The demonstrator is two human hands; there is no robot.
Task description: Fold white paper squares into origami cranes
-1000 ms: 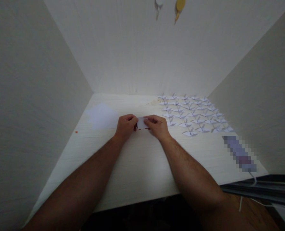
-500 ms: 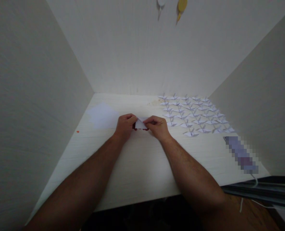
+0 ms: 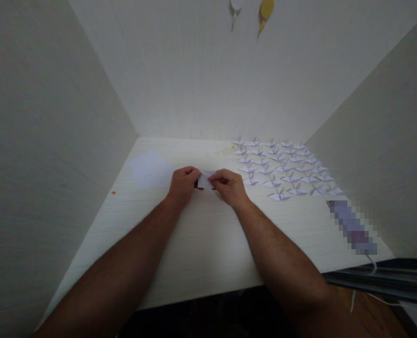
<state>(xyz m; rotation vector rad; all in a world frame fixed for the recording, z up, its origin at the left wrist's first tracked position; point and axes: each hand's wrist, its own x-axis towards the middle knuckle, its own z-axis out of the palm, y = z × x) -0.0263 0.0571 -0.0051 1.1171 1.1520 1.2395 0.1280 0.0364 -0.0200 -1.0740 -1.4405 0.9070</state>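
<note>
A small folded piece of white paper (image 3: 204, 181) sits between my two hands, just above the pale wooden table (image 3: 201, 244). My left hand (image 3: 183, 184) pinches its left side with curled fingers. My right hand (image 3: 229, 186) pinches its right side, thumb and forefinger pressed together on the fold. A dark red edge shows under the paper. Much of the paper is hidden by my fingers.
Several white paper cranes (image 3: 282, 169) lie in rows at the back right. A stack of flat white sheets (image 3: 150, 170) rests at the back left. A blurred-out object (image 3: 352, 226) lies at the right edge. Walls close in on three sides.
The paper has gone from a small rectangle to a narrower, more triangular fold as my fingers pressed it together. Both hands stayed in nearly the same place.
</note>
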